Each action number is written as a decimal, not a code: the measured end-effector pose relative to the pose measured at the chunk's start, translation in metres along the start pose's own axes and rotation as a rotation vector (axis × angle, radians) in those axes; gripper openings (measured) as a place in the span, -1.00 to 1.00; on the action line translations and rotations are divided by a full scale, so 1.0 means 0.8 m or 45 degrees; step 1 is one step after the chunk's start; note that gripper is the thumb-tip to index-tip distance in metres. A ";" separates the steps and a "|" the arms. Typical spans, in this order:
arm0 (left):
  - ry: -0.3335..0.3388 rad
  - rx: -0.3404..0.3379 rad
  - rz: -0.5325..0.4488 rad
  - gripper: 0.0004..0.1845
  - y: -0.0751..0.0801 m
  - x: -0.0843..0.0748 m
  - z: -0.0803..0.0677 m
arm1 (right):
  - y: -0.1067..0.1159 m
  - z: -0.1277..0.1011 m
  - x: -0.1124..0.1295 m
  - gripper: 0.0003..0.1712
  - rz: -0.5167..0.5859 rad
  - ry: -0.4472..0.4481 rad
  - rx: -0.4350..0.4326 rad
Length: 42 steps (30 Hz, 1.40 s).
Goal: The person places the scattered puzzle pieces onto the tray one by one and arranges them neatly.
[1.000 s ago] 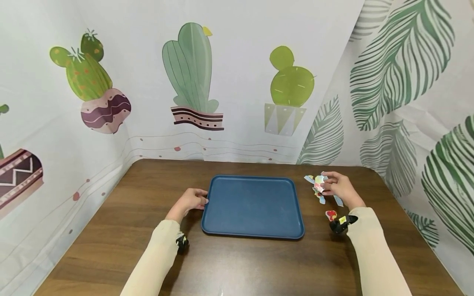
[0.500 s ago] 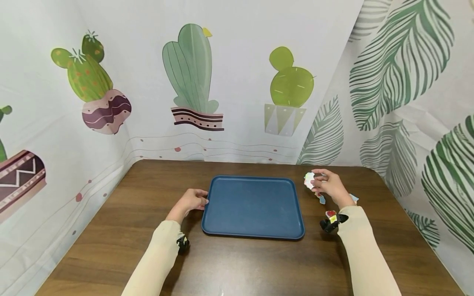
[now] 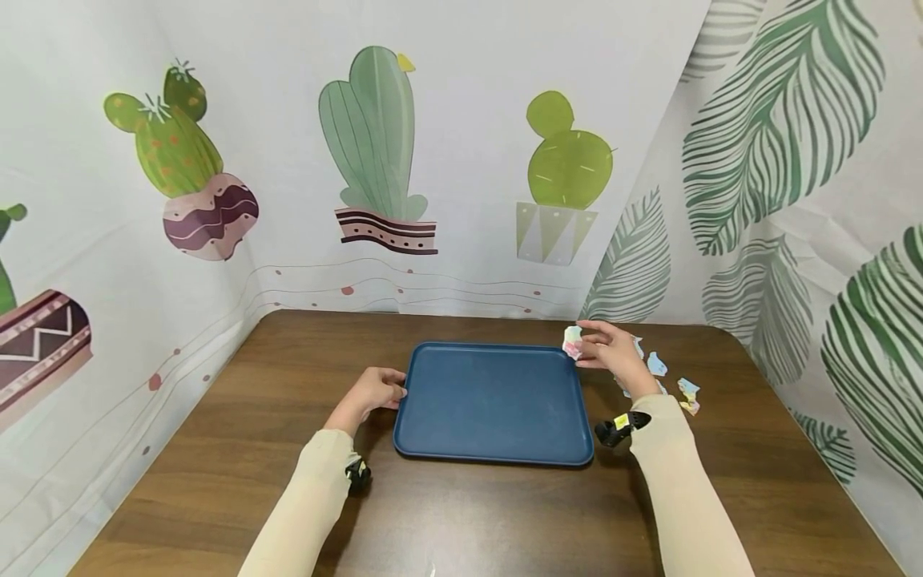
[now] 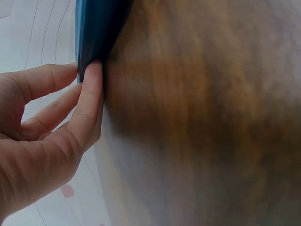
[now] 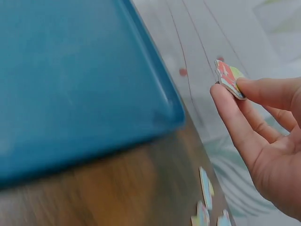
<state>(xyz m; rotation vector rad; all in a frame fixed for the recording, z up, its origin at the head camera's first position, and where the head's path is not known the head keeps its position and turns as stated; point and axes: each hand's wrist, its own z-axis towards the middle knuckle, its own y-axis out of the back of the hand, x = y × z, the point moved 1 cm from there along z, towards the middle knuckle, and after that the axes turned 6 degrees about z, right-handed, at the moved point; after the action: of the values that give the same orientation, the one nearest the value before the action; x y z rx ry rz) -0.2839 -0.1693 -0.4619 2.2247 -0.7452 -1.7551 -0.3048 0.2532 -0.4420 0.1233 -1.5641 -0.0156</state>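
A blue rectangular tray [image 3: 493, 405] lies on the brown table. At its left edge my left hand [image 3: 375, 390] holds the rim between thumb and fingers; the left wrist view shows the fingertips [image 4: 94, 70] against the tray's side. Above the far right corner of the tray, my right hand [image 3: 614, 354] pinches a small cardboard puzzle piece [image 3: 572, 342], printed in red, yellow-green and pale blue. In the right wrist view, this puzzle piece [image 5: 229, 79] sits between thumb and fingertips, clear of the tray.
Several loose puzzle pieces [image 3: 657, 365] lie on the table [image 3: 497, 517] right of the tray, some partly hidden behind the right hand and wrist. A patterned cloth [image 3: 461, 160] with cacti and leaves hangs behind the table.
My right hand has moved left with the puzzle piece, from the scattered pieces to the tray's far right corner. My left hand has stayed at the tray's left edge.
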 end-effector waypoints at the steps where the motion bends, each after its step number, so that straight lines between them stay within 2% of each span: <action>1: 0.000 0.001 -0.004 -0.54 0.000 0.000 0.000 | -0.005 0.001 0.001 -0.37 0.020 -0.002 0.003; 10: 0.012 0.005 -0.002 -0.54 -0.001 0.002 0.000 | -0.057 0.016 0.009 -0.40 0.130 0.024 0.009; 16: 0.020 0.002 0.012 -0.55 0.000 0.002 0.000 | -0.094 0.024 0.011 -0.41 0.138 0.012 0.031; 33: -0.016 0.034 -0.028 -0.53 -0.002 -0.001 -0.003 | -0.191 0.042 0.012 -0.51 0.245 -0.098 0.063; 42: 0.004 0.007 -0.009 -0.55 -0.002 0.000 -0.001 | -0.240 0.053 0.003 -0.51 0.250 -0.190 0.095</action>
<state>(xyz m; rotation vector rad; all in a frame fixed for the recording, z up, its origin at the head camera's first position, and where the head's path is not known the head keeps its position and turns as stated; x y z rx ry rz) -0.2828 -0.1683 -0.4624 2.2350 -0.7433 -1.7547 -0.3336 0.0595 -0.4565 0.0271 -1.7202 0.1921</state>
